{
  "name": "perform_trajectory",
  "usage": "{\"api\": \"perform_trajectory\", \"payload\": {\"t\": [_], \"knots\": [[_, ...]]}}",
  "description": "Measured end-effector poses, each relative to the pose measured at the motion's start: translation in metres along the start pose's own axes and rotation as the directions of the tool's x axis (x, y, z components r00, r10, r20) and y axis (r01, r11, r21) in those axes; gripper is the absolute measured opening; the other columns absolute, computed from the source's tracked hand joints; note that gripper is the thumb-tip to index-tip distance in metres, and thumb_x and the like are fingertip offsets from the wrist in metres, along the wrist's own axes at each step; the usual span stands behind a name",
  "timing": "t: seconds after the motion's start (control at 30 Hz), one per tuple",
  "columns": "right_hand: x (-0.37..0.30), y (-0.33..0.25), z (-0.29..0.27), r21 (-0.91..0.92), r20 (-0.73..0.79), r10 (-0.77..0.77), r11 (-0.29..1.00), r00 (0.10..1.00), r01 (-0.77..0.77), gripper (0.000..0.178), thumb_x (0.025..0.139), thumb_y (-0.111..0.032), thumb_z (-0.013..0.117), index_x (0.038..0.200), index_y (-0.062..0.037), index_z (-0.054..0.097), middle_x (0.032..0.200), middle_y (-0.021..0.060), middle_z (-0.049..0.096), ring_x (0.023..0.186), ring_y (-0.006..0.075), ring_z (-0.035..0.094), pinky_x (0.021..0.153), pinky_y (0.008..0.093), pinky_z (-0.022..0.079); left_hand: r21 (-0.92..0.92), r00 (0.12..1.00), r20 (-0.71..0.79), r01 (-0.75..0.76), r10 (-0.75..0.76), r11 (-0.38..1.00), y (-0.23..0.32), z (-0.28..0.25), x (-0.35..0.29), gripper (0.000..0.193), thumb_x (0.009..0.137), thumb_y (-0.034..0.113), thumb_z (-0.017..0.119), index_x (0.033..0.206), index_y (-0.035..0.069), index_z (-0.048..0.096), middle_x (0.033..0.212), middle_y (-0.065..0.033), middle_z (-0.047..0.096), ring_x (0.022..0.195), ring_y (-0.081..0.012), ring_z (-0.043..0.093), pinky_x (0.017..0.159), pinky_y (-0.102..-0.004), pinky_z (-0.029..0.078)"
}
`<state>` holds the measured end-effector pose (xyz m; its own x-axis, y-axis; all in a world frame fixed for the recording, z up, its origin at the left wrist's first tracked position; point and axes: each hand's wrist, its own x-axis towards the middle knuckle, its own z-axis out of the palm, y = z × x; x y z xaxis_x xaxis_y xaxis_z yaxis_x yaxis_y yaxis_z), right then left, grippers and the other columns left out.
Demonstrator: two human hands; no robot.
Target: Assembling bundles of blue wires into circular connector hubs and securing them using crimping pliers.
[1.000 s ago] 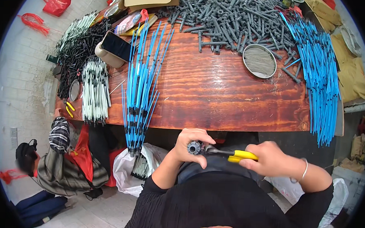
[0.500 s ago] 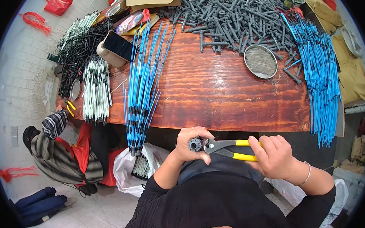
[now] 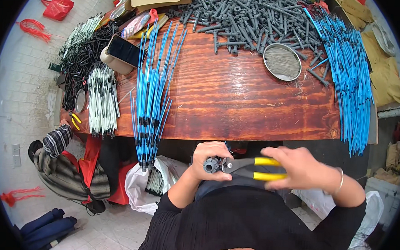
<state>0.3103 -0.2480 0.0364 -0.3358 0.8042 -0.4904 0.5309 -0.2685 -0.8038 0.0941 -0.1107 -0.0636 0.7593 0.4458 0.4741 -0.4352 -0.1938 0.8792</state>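
Observation:
In front of my body, my left hand (image 3: 211, 156) is wrapped round a dark grey plastic piece (image 3: 211, 165) whose round, notched end faces up. Against its right side rest the jaws of cutting pliers (image 3: 241, 165) with yellow handles. My right hand (image 3: 299, 168), smeared by motion, is at those handles, its fingers loosened around them. The handles stand apart. What lies between the jaws is too small to make out. Both hands are just off the near table edge.
On the wooden table (image 3: 200, 111) lie heaped grey plastic pieces (image 3: 246, 19), a round metal dish (image 3: 282, 61) of thin pins, and blue rod bundles (image 3: 149, 99) left and right. A phone (image 3: 124, 51) leans at left. A co-worker (image 3: 71, 163) is at the lower left.
The pliers' handles have spread wider and my right hand has loosened its grip on them. The grey piece has tilted slightly in my left hand. The whole view has shifted a little.

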Motion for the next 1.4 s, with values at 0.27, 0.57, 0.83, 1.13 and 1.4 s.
{"api": "perform_trajectory", "payload": {"t": [0.27, 0.57, 0.83, 1.13, 1.4], "knots": [[0.008, 0.03, 0.011, 0.488, 0.378, 0.192, 0.79, 0.906, -0.371, 0.039, 0.075, -0.023, 0.071, 0.105, -0.0018, 0.056, 0.07, 0.0066, 0.056, 0.058, 0.0174, 0.059, 0.054, 0.0305, 0.048, -0.014, 0.982, 0.189, 0.0, 0.003, 1.0, -0.001, -0.002, 0.011, 0.043, 0.057, 0.024, 0.086, 0.078, -0.005, 0.062, 0.063, -0.0114, 0.06, 0.055, -0.0212, 0.056, 0.053, -0.0299, 0.045], [0.013, 0.024, 0.018, -0.511, -0.41, -0.288, 0.858, 0.865, 0.043, 0.033, 0.07, -0.018, 0.07, 0.096, -0.0035, 0.055, 0.077, 0.0116, 0.058, 0.074, 0.0294, 0.061, 0.062, 0.0377, 0.049, 0.12, 0.998, -0.009, 0.06, -0.06, 0.991, 0.0, 0.011, 0.004, 0.046, 0.059, 0.028, 0.086, 0.079, -0.004, 0.059, 0.063, -0.0093, 0.058, 0.056, -0.0208, 0.056, 0.053, -0.0297, 0.045], [0.017, 0.035, 0.022, -0.539, -0.387, -0.195, 0.841, 0.901, -0.05, 0.029, 0.07, -0.026, 0.071, 0.087, -0.0069, 0.056, 0.07, 0.0093, 0.059, 0.065, 0.0283, 0.061, 0.056, 0.0391, 0.048, 0.17, 1.0, -0.021, -0.014, 0.018, 0.985, -0.006, 0.018, 0.002, 0.044, 0.059, 0.026, 0.086, 0.076, -0.003, 0.058, 0.062, -0.0085, 0.056, 0.056, -0.0201, 0.056, 0.055, -0.0299, 0.046], [0.021, 0.034, 0.016, -0.201, -0.217, -0.06, 0.979, 0.974, 0.016, 0.032, 0.078, -0.037, 0.065, 0.074, -0.0057, 0.06, 0.059, 0.0134, 0.058, 0.058, 0.0333, 0.059, 0.055, 0.0421, 0.047, 0.097, 1.0, -0.021, -0.006, 0.008, 0.995, -0.009, 0.012, -0.001, 0.042, 0.061, 0.026, 0.086, 0.073, -0.002, 0.056, 0.061, -0.0088, 0.055, 0.055, -0.0206, 0.055, 0.055, -0.0309, 0.046], [0.001, 0.008, -0.004, -0.222, -0.108, 0.09, 0.969, 0.99, -0.112, 0.034, 0.08, -0.038, 0.063, 0.073, -0.0053, 0.063, 0.06, 0.0159, 0.059, 0.061, 0.0345, 0.06, 0.059, 0.0418, 0.047, 0.138, 0.998, 0.028, -0.065, 0.062, 0.988, -0.008, 0.017, 0.005, 0.043, 0.057, 0.027, 0.086, 0.072, 0.002, 0.055, 0.06, -0.0068, 0.054, 0.053, -0.0205, 0.054, 0.05, -0.028, 0.043]]}}
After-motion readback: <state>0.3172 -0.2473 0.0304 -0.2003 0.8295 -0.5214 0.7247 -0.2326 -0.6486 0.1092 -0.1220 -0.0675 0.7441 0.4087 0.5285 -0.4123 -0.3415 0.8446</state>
